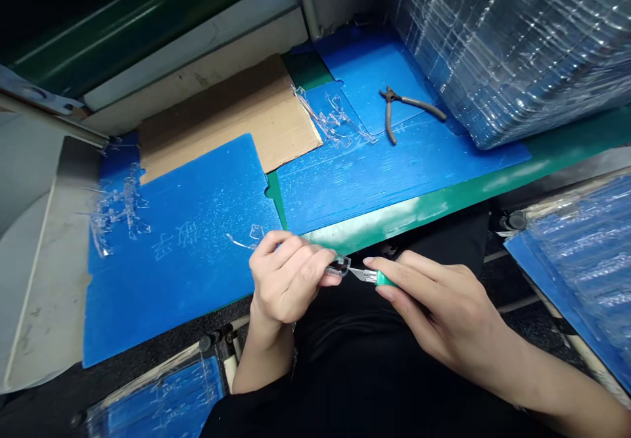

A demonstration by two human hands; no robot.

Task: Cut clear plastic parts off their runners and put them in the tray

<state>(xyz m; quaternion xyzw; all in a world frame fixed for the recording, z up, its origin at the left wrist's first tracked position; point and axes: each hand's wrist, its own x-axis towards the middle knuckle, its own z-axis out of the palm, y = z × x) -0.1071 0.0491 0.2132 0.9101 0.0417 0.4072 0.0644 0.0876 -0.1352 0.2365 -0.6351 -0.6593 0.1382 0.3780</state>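
Note:
Near the front edge of the bench, my left hand (290, 277) is closed around a small clear plastic part (340, 266), whose end sticks out past the fingers. My right hand (438, 300) grips a craft knife (372, 276) with a green handle. Its blade points left, at the exposed end of the clear part; whether the two touch is too small to tell. A thin clear plastic scrap (241, 242) shows just left of my left hand, over the blue sheet (197, 247).
Diagonal cutters (390, 106) lie on another blue sheet (345, 191). Clear scraps (335, 122) sit beside brown cardboard (221, 119), with more scraps (118, 208) at left. Film-wrapped clear trays (513, 50) stand at back right. Lower right is a stack of clear trays (586, 254).

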